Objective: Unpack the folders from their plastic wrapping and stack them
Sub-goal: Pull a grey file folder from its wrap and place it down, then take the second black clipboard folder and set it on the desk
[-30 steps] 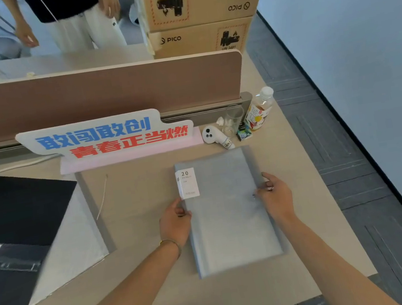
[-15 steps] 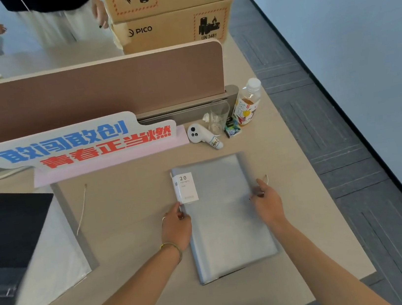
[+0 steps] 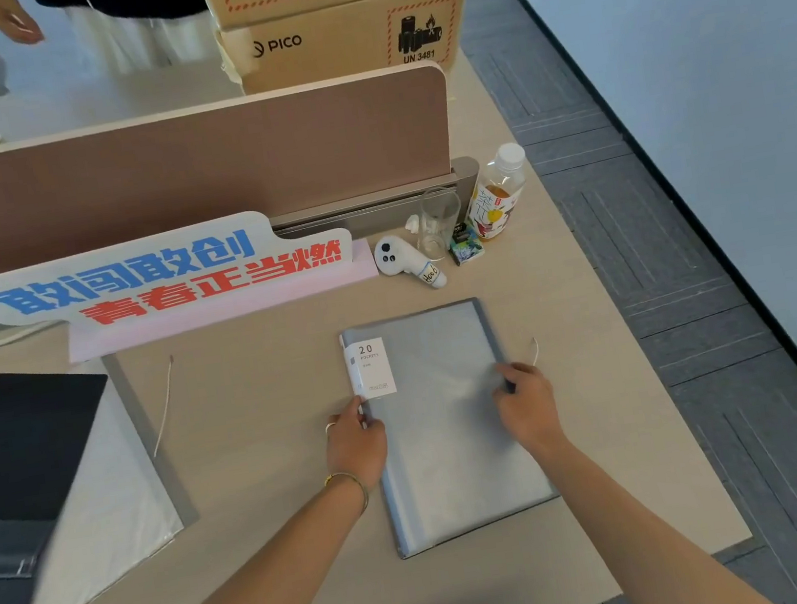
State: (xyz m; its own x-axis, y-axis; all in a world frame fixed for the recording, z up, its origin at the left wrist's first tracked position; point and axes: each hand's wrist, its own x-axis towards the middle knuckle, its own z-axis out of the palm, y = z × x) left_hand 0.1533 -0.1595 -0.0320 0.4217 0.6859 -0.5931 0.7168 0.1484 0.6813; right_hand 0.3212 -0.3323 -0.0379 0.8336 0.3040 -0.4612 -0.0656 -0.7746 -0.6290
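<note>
One grey folder (image 3: 449, 422) lies flat on the tabletop (image 3: 260, 423), in front of the person and towards the right edge. Its long axis runs away from the person, tilted slightly to the left at the far end. A white label (image 3: 370, 368) reading "20 POCKETS" wraps the folder's left long edge near the far corner. The surface shines like film, but whether the plastic wrapping is on it cannot be told.

Two hands are on the folder. The left hand (image 3: 357, 443) pinches the left long edge just below the label, thumb on top. The right hand (image 3: 529, 406) grips the right long edge, fingers curled over it; a thin pale strip (image 3: 536, 350) curls just beyond its fingertips.

To the left lie one flat white-and-grey sheet (image 3: 106, 496) partly covered by a black one (image 3: 11, 438), and a second thin strip (image 3: 165, 406) on the bare tabletop.

Along the divider (image 3: 174, 174) stand one slogan sign (image 3: 152, 280), one white controller (image 3: 406, 259), one empty clear glass (image 3: 439, 222), one small green packet (image 3: 465, 246) and one bottle (image 3: 499, 193) holding yellow drink. Two cardboard boxes (image 3: 349, 37) are stacked behind. A second person (image 3: 127, 27) stands beyond the divider.
</note>
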